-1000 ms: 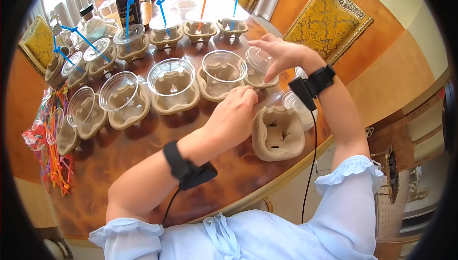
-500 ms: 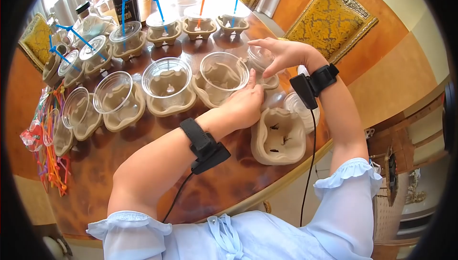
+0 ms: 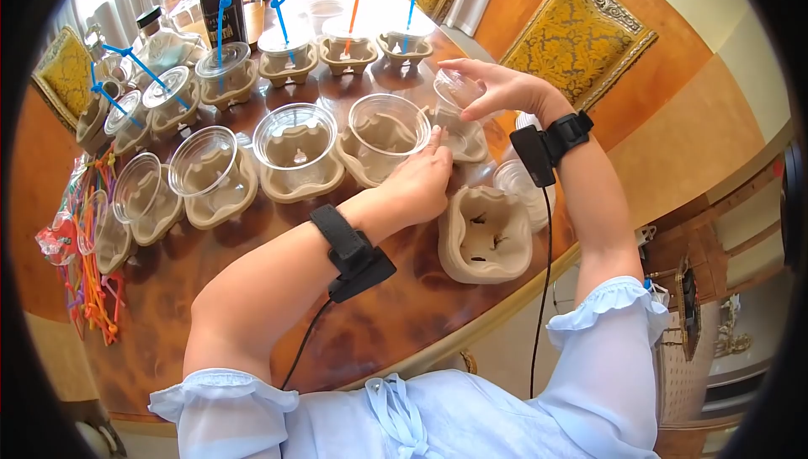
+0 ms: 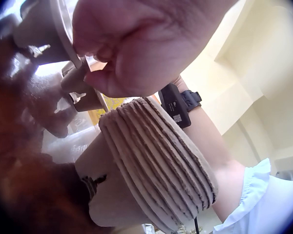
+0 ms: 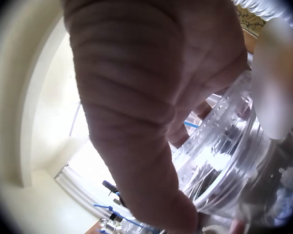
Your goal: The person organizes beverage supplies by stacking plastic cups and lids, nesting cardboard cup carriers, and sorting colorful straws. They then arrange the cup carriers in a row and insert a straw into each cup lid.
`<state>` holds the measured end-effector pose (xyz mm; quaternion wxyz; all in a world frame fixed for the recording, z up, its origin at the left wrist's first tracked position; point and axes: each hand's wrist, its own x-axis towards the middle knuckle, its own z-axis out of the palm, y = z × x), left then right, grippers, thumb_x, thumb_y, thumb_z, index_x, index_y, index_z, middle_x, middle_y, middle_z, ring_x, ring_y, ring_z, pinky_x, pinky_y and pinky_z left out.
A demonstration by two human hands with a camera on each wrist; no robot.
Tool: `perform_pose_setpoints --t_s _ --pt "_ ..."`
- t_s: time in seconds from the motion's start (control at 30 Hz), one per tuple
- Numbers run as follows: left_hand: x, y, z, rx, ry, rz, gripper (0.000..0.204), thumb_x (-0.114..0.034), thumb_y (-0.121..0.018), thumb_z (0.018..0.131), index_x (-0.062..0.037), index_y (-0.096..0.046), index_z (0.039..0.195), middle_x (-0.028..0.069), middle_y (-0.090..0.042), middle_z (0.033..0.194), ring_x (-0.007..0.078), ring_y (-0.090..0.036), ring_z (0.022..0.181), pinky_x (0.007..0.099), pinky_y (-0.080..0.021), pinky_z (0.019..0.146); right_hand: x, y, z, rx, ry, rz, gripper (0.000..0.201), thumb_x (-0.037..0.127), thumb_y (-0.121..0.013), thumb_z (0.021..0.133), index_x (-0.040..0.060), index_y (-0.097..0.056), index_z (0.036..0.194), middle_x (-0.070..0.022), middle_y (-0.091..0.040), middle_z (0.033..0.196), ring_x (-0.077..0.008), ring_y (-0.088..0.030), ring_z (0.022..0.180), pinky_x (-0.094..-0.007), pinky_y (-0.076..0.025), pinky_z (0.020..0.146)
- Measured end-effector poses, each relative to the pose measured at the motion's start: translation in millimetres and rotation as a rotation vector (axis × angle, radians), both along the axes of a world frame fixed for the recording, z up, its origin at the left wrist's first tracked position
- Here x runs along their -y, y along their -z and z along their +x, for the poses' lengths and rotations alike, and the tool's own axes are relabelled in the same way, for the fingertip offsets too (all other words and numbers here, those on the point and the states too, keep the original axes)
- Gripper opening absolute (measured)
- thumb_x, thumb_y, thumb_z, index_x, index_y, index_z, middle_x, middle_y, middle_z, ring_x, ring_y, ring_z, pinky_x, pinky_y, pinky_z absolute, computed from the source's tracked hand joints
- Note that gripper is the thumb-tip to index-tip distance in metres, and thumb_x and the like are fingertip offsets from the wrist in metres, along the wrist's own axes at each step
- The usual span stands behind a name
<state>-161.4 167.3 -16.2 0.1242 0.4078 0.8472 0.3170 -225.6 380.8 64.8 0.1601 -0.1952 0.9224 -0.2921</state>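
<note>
Clear cup (image 3: pixel 458 89), upper right of centre in the head view, is grasped near its rim by the right hand (image 3: pixel 512 94), likely to keep it steady at the cardboard holder (image 3: pixel 469 148). Left hand (image 3: pixel 421 183) is placed mid-frame, index extended, probably for bracing; whether anything's pinched can't be told.

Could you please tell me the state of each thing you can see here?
Left hand: index finger extended beside the holders; grip unclear.
Right hand: grips the end cup.
End cup: in hand; whether lidded unclear.
Front cups: unlidded, strawless, in holders.
Back cups: in holders, straws standing in them.
Spare holders: nested upright, top one empty.
Loose straws: lying jumbled.
Clear bottle: upright, black cap on.
Dark bottle: upright, top out of frame.
</note>
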Motion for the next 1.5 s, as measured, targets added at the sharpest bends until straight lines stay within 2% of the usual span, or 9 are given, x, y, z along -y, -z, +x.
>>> perform_pose_setpoints --t_s 0.17,0.37,0.6,0.87,1.0,1.03,1.23,1.33,1.5 --pt "-3 12 3 -0.134 0.005 0.078 0.051 0.004 -0.05 0.075 0.0089 -0.036 0.125 0.0317 -0.015 0.146 0.0398 -0.015 0.138 0.0415 -0.026 0.111 18 4 18 -0.147 0.029 0.167 0.092 0.03 -0.08 0.066 0.0093 -0.032 0.142 -0.0168 -0.039 0.138 -0.0265 -0.034 0.13 -0.034 -0.029 0.106" --pt "-1 11 3 -0.088 0.001 0.033 0.057 0.004 -0.05 0.075 0.0077 -0.033 0.13 0.03 -0.015 0.147 0.0391 -0.016 0.138 0.0409 -0.022 0.113 8 0 19 -0.129 0.077 -0.175 0.087 0.028 -0.077 0.069 0.0117 -0.032 0.142 -0.0119 -0.041 0.136 -0.0247 -0.036 0.128 -0.0356 -0.027 0.106" --pt "11 0 20 -0.068 -0.007 0.189 0.045 -0.004 -0.047 0.084 0.0065 -0.038 0.127 0.0283 -0.03 0.141 0.0363 -0.027 0.135 0.0385 -0.025 0.111 1 -35 73 -0.584 0.064 0.005 0.091 0.029 -0.078 0.065 0.005 -0.031 0.14 -0.0185 -0.044 0.131 -0.0289 -0.042 0.124 -0.0341 -0.033 0.103" --pt "22 -50 39 -0.005 0.033 0.321 0.03 -0.002 -0.049 0.084 0.0003 -0.056 0.114 0.0157 -0.065 0.099 0.025 -0.063 0.094 0.0312 -0.048 0.084 -24 -12 203 -0.591 0.252 0.241 0.079 0.013 -0.079 0.057 0.0077 -0.043 0.127 -0.0165 -0.043 0.131 -0.0337 -0.039 0.126 -0.0398 -0.032 0.104" --pt "-22 -50 21 0.139 0.069 0.32 0.029 -0.008 -0.053 0.088 0.0051 -0.054 0.113 0.0106 -0.065 0.099 0.0162 -0.061 0.091 0.0287 -0.048 0.081 -35 16 222 -0.571 0.391 0.255 0.076 0.014 -0.08 0.055 0.0108 -0.048 0.125 -0.0179 -0.042 0.13 -0.0356 -0.038 0.125 -0.0415 -0.033 0.104" --pt "-36 -39 15 0.144 0.063 0.376 0.031 -0.023 -0.055 0.086 0.0059 -0.059 0.097 0.0182 -0.066 0.086 0.0277 -0.065 0.077 0.0361 -0.049 0.067 -35 21 224 -0.583 0.406 0.269 0.077 0.015 -0.08 0.055 0.0113 -0.049 0.125 -0.018 -0.042 0.131 -0.0357 -0.038 0.125 -0.0421 -0.034 0.103" --pt "-89 -29 -17 0.512 0.055 -0.144 0.049 -0.044 -0.051 0.09 0.0041 -0.06 0.091 0.0112 -0.059 0.073 0.0176 -0.052 0.054 0.0339 -0.042 0.048 -37 45 220 -0.65 0.398 0.241 0.077 0.022 -0.082 0.056 0.0088 -0.05 0.125 -0.0222 -0.041 0.13 -0.0388 -0.041 0.119 -0.0429 -0.037 0.101" --pt "-98 -26 -21 0.761 0.025 -0.132 0.036 -0.041 -0.052 0.093 -0.0062 -0.058 0.091 0.0008 -0.054 0.071 0.0075 -0.046 0.056 0.0201 -0.035 0.044 -36 52 215 -0.65 0.416 0.221 0.077 0.025 -0.083 0.057 0.0039 -0.051 0.123 -0.0245 -0.041 0.129 -0.0403 -0.042 0.118 -0.0432 -0.038 0.101" --pt "-104 -26 -20 0.783 0.035 -0.12 0.03 -0.031 -0.058 0.09 -0.0014 -0.061 0.091 0.0036 -0.056 0.072 0.0088 -0.053 0.06 0.0182 -0.038 0.047 -41 69 211 -0.638 0.468 0.111 0.08 0.032 -0.085 0.057 -0.0003 -0.05 0.121 -0.0249 -0.042 0.129 -0.0413 -0.043 0.119 -0.0435 -0.037 0.101"
